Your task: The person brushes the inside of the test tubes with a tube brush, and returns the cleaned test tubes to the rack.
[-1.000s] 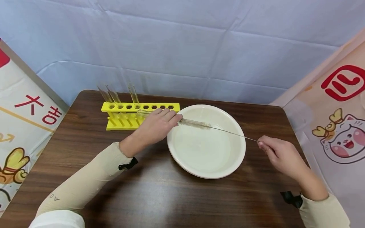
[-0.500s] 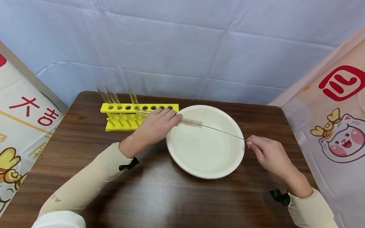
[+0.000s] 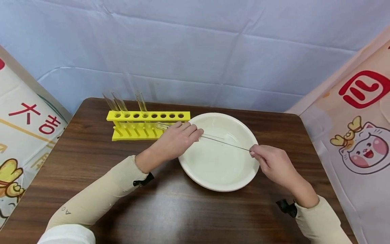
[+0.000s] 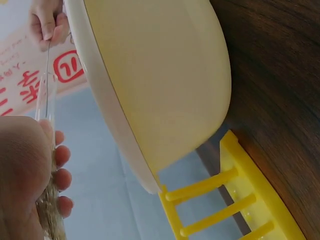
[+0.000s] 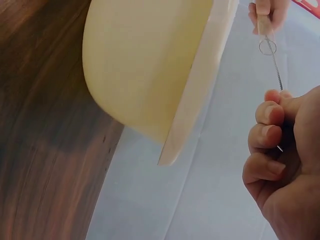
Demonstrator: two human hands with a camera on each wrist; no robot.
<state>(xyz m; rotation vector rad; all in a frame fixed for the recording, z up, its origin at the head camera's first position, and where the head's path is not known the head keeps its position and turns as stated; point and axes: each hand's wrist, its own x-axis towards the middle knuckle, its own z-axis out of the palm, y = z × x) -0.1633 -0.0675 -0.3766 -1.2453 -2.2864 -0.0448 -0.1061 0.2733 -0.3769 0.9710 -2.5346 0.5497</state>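
So, a glass test tube (image 3: 161, 126) is clamped in the curled left hand (image 3: 177, 139), near the middle of the frame. It's held sideways over the basin's upper-left rim, with the rounded end sticking out in front of the rack and the mouth facing right. The bristles of a wire brush (image 4: 49, 215) can be seen inside the tube in the left wrist view, right by the palm. The brush's thin twisted wire (image 3: 231, 145) comes out of the mouth and is pinched by the right hand (image 3: 274, 164), fingers curled in, at the basin's right rim.

Under all that, a round white basin (image 3: 217, 169) is set right of centre; whether it's got water in it can't really be told. A yellow rack (image 3: 149, 117) is parked upper left of it, with three glass tubes (image 3: 141, 103) slotted in the first, second and fourth holes from the left, tops tilted left. Both arms are covered by beige sleeves (image 3: 100, 189). Everything's set on a dark wood table (image 3: 170, 210), backed by pale blue cloth (image 3: 182, 51) across the top, with a cartoon-printed sheet (image 3: 365, 135) hung at far right.
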